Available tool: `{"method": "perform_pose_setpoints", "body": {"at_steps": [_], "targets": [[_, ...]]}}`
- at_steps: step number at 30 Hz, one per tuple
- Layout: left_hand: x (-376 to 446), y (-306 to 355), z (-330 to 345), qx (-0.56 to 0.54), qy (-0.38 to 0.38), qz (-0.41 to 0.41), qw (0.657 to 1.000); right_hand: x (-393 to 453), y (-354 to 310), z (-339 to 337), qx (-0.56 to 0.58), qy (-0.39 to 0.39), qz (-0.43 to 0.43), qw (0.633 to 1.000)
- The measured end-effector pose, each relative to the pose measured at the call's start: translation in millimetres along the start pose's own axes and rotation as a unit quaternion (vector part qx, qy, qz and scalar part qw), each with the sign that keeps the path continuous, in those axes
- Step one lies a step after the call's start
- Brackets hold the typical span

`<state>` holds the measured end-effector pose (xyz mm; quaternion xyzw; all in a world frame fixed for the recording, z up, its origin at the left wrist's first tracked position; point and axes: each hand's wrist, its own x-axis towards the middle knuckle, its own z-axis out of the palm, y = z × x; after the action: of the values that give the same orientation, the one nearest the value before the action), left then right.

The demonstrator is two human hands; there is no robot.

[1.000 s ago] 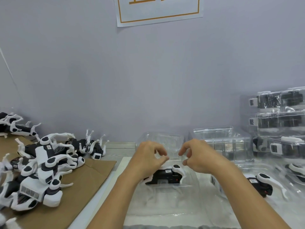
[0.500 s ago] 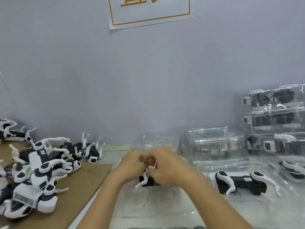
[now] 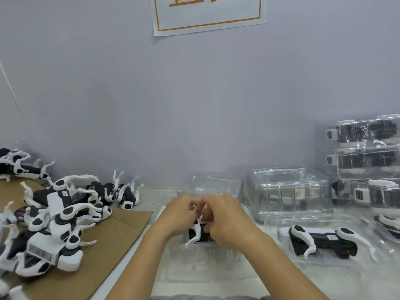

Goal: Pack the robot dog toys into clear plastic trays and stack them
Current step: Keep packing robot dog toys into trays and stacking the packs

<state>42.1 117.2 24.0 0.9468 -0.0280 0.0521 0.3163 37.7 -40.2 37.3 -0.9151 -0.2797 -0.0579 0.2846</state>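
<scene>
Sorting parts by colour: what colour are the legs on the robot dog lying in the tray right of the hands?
White legs on a black body, clearest in the head view.

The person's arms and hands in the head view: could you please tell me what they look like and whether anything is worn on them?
Both forearms are bare, with no sleeves in view. The left hand and right hand wear no gloves, and no watch, ring or wristband shows on either. Nothing is marked on them.

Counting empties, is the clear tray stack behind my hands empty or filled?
Empty: the clear tray stack shows only see-through plastic, with no black-and-white toy inside.
</scene>
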Motion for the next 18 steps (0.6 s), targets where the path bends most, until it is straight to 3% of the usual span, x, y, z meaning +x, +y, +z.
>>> {"method": "perform_pose_setpoints", "body": {"at_steps": [5,13,18], "targets": [[1,0,1,0.009,0.017,0.006,1.0,-2,-2,5,0.018,0.04,0.013,0.999],[2,-1,0,-0.015,0.014,0.001,1.0,1,19,-18,0.049,-0.083,0.03,0.995],[2,-2,1,-0.103,0.039,-0.03,0.993,0,22,-23,-0.008,-0.069,0.066,0.995]]}}
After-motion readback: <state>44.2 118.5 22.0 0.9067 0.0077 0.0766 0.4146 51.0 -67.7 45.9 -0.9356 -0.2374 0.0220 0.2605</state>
